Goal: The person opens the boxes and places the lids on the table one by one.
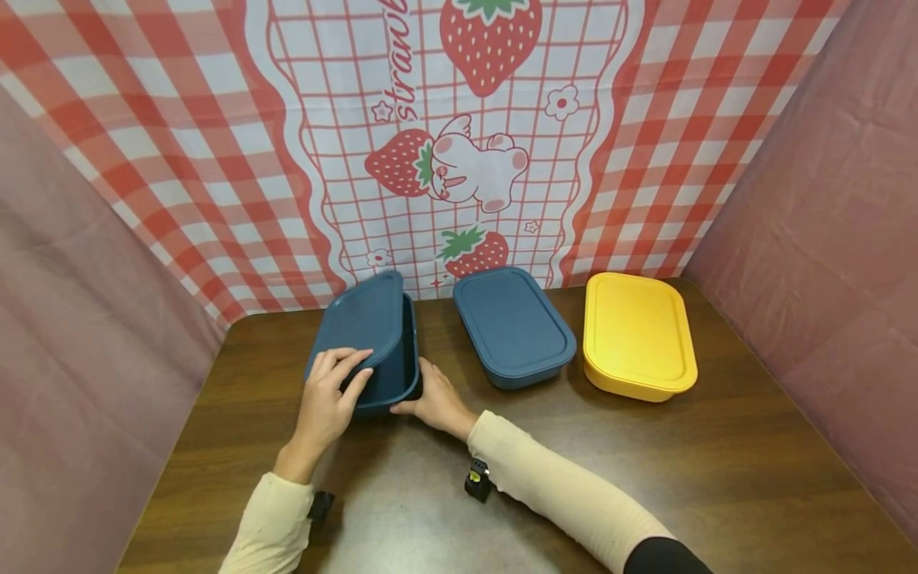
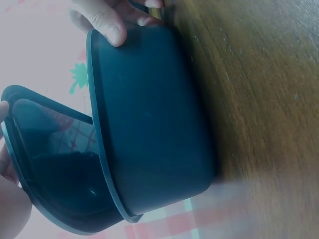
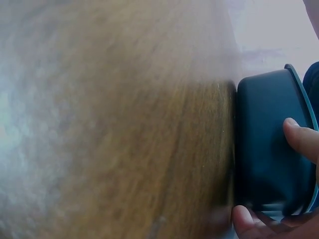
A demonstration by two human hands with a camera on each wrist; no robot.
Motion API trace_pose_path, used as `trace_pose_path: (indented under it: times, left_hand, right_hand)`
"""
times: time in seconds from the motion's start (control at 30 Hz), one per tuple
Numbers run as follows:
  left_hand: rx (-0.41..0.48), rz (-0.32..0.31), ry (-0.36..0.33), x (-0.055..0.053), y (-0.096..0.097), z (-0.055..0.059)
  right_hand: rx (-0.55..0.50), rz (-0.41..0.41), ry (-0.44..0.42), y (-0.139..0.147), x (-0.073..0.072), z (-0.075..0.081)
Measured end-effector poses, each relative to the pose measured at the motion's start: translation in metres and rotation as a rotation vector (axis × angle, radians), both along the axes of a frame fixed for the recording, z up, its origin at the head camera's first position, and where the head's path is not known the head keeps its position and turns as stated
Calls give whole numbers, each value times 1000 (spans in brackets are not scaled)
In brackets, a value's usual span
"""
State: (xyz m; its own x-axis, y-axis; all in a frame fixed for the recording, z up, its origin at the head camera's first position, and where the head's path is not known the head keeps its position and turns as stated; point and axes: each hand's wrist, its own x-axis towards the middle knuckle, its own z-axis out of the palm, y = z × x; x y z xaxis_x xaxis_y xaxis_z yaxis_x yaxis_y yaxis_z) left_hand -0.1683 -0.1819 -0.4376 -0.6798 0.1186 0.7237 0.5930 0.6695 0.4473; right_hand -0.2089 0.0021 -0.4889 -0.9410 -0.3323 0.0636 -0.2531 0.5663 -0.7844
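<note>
At the left of the table stands a dark blue food container (image 1: 391, 381), with its blue lid (image 1: 363, 315) tilted up on its right side and lying over the left part. My left hand (image 1: 326, 399) pinches the lid's near edge between thumb and fingers. The right hand (image 1: 436, 399) grips the container's near right corner, its thumb on the near wall and its fingers along the right side. In the left wrist view the lid (image 2: 60, 164) leans away from the container wall (image 2: 149, 119). What lies inside the container is hidden.
A second blue container (image 1: 512, 323) with its lid on stands right of the opened one. Farther right is a lidded yellow container (image 1: 638, 335). Behind the wooden table (image 1: 402, 510) hangs a strawberry-print cloth (image 1: 473, 159), with pink curtains (image 1: 810, 263) at both sides.
</note>
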Motion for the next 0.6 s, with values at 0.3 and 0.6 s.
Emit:
trace_pose_path:
  times: [0.3,0.6]
  left_hand:
    - [85,2,49,-2,0,1]
    - [151,11,32,-3,-2,3]
  right_hand:
    - [-4,-12,-4,-1,0,1]
    - [-8,-11,-12,-1,-1,1]
